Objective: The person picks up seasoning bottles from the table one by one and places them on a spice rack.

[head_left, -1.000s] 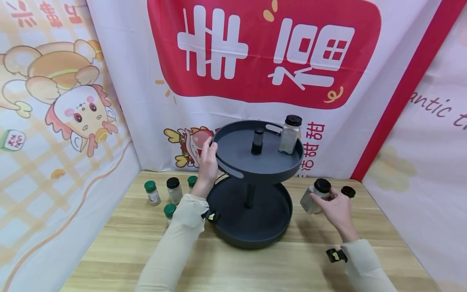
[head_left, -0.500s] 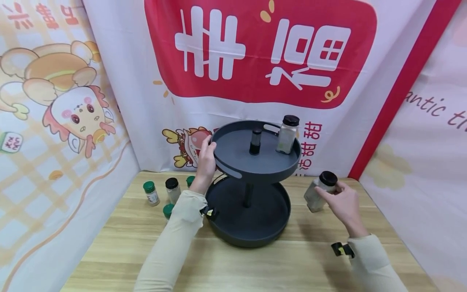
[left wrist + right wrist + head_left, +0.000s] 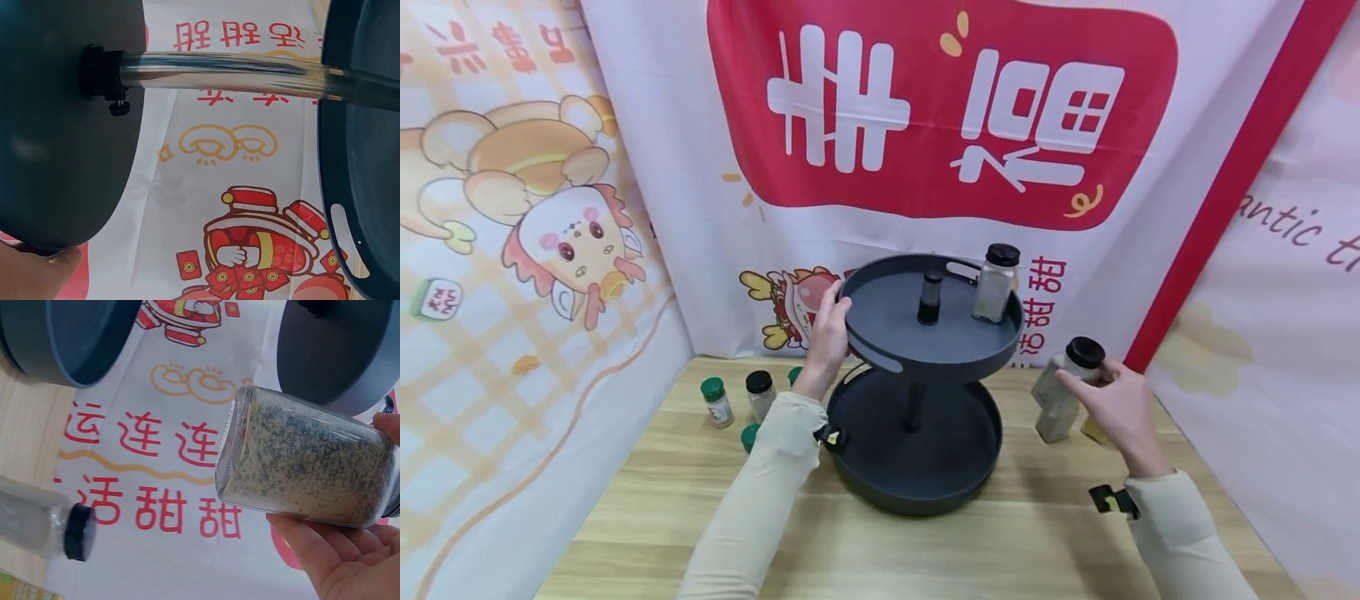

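Note:
A two-tier dark grey turntable rack stands mid-table. My left hand (image 3: 829, 337) grips the left rim of its upper tray (image 3: 880, 333); the thumb shows at the tray's edge in the left wrist view. To the right of the rack, my right hand (image 3: 1116, 408) holds a square glass spice jar (image 3: 306, 462) near its black lid (image 3: 1086, 352), tilted and raised off the table. Speckled beige-green seasoning fills this jar. Below and behind it stands another black-capped jar (image 3: 31, 519). On the upper tray, a similar jar (image 3: 996, 287) stands at the right, beside the central post (image 3: 929, 296).
The lower tray (image 3: 880, 492) holds nothing visible. At the table's left stand a green-capped bottle (image 3: 717, 404), a black-capped jar (image 3: 762, 396) and other green-capped bottles, partly hidden by my left arm. A yellowish item (image 3: 1093, 429) lies behind my right hand. Printed cloth walls enclose the table.
My right hand has lifted the jar up and to the right, and the jar standing behind it now shows beneath. The left hand stays on the upper tray's rim.

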`<state>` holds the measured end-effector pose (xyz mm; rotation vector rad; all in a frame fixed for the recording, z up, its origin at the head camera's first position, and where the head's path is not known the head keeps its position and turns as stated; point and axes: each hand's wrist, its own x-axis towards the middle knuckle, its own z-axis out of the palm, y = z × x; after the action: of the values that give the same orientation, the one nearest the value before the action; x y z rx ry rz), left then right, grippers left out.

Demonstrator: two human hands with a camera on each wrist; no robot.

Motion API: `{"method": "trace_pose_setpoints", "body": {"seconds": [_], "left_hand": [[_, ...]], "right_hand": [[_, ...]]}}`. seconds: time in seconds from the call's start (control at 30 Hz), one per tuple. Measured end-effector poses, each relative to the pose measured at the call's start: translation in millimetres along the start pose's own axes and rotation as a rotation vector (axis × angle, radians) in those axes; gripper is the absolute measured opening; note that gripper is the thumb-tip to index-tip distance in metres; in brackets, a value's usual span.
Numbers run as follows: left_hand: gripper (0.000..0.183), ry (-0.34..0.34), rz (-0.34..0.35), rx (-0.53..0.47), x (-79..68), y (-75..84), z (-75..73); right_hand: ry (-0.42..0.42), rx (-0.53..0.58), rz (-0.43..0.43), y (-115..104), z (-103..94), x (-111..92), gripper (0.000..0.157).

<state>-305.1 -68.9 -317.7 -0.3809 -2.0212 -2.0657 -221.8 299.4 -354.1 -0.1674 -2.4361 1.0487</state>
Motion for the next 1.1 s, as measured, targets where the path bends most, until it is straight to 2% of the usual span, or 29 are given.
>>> {"method": "trace_pose_setpoints", "body": {"seconds": [0.23, 0.47, 0.73, 0.9, 1.1], "left_hand": [[0.048, -0.025, -0.029, 0.013, 0.8, -1.2, 0.2], [0.049, -0.038, -0.022, 0.021, 0.2, 0.4, -0.4], [0.049, -0.053, -0.022, 0.042, -5.4, 0.9, -1.9], [0.049, -0.033, -0.022, 0.085, -8.7, 2.5, -1.5], [0.050, -0.017, -0.010, 0.116, -11.7, 3.7, -0.5]], "right_hand": [[-0.020, 0.021, -0.017, -15, -7.2, 7, 0.049], [-0.010, 0.017, -0.026, -27, -11.8, 13, 0.050], [-0.038, 0.002, -0.005, -34, -16.4, 17, 0.055], [-0.034, -0.019, 0.004, -37, -19.1, 21, 0.056], [0.002, -0.020, -0.026, -42, -23.2, 26, 0.054]]}}
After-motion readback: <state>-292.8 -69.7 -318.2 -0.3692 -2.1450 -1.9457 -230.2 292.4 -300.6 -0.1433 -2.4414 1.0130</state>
